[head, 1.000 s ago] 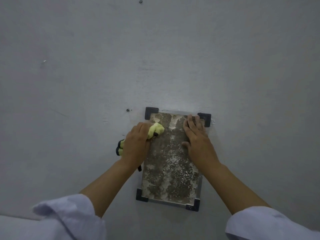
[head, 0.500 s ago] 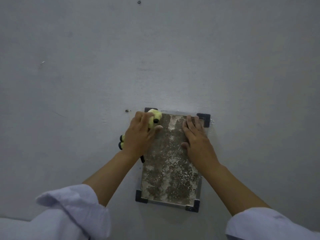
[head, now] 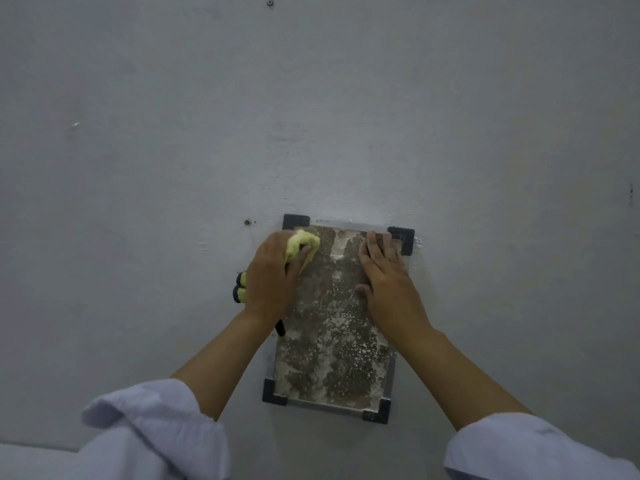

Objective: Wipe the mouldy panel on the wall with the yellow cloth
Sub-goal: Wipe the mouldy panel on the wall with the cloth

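Observation:
The mouldy panel (head: 332, 341) is a brown and white speckled rectangle fixed to the grey wall by black corner brackets. My left hand (head: 272, 278) is closed around the bunched yellow cloth (head: 300, 244) and presses it on the panel's upper left part. Dark-edged ends of the cloth stick out to the left of that hand. My right hand (head: 384, 271) lies flat, fingers together, on the panel's upper right part, its fingertips near the top right bracket (head: 402, 239).
The grey wall (head: 311, 116) fills the view. A small screw (head: 247, 222) sits left of the panel's top, another (head: 270, 2) near the top edge. White sleeves (head: 156, 434) cover both forearms at the bottom.
My left hand with the cloth went up to the panel's top left corner, then came slightly down and right again. The right hand stayed flat in place.

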